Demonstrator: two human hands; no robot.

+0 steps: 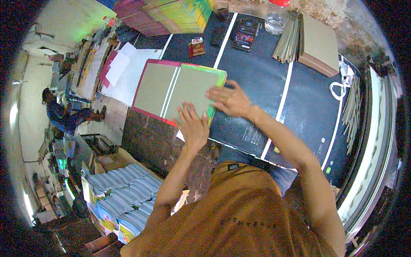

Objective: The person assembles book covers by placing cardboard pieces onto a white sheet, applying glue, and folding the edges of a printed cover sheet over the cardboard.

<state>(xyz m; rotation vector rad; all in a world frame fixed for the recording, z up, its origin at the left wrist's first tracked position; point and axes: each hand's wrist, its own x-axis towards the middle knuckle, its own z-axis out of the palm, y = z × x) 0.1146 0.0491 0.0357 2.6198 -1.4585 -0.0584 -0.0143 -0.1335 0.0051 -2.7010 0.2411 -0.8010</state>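
An opened-out book cover (156, 81) lies on the table, its two grey boards split by a narrow spine strip with white lines beside it. Maroon-red paper borders its left part, green and yellow its right. Flat on the lower part of the right board rests my left hand (194, 128), fingers spread. My right hand (233, 100) reaches over the cover's right edge with fingers stretched out, touching the green border. Neither hand grips anything. The fingertips of the right hand hide part of that border.
Behind stand stacked coloured covers (180, 19), a cigarette pack (196, 49), a phone (245, 36) and a clear jar (275, 23). Grey strips (286, 40) and stacked boards (319, 45) sit at the back right. Booklets (128, 188) fill a carton lower left; a person (64, 112) is farther left.
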